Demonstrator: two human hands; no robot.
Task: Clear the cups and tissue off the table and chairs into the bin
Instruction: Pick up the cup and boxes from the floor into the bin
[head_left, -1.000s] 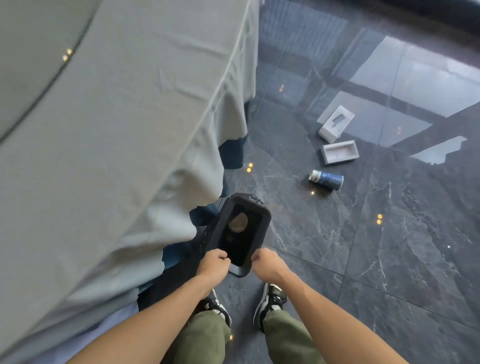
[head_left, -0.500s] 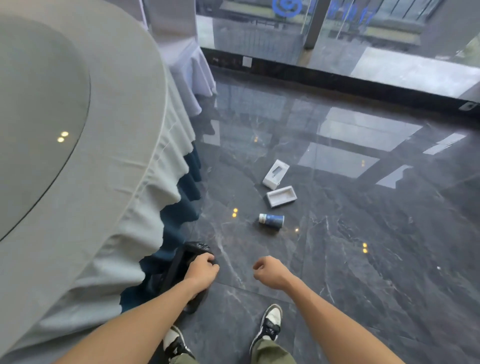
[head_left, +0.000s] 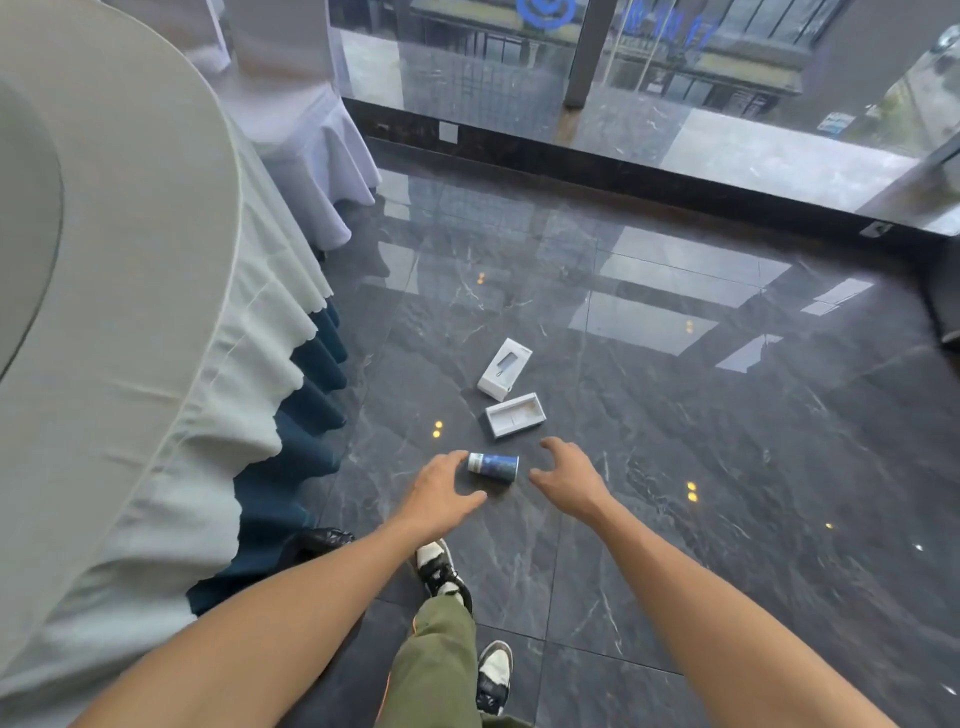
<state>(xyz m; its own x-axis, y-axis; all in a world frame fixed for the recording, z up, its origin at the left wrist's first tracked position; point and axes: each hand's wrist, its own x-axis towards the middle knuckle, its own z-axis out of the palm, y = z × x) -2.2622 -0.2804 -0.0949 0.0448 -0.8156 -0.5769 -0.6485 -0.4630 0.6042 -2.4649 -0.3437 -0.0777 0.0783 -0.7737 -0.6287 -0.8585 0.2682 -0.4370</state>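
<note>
under tablecloth (head_left: 156, 364), bin (head_left: 317, 540) mostly hidden

Dark grey floor (head_left: 675, 467), veined with thin white marbling, glossy with pale window reflections and small yellow light spots. At centre frame, a cup (head_left: 493, 466), deep blue with a mottled print and a white band at one end. Just above it, two white boxes: a tray (head_left: 515, 414) with a pale speckled inside, and a lid (head_left: 504, 369) with a grey printed shape. Down the left of the frame, a pale grey-green tablecloth (head_left: 156, 338) with a scalloped edge over a dark teal underskirt (head_left: 306, 431). At upper left, white chair covers (head_left: 306, 135). At lower centre, olive green trousers (head_left: 436, 670) and black-and-white shoes (head_left: 441, 571). At lower left, a glossy black bin bag (head_left: 319, 538).
</note>
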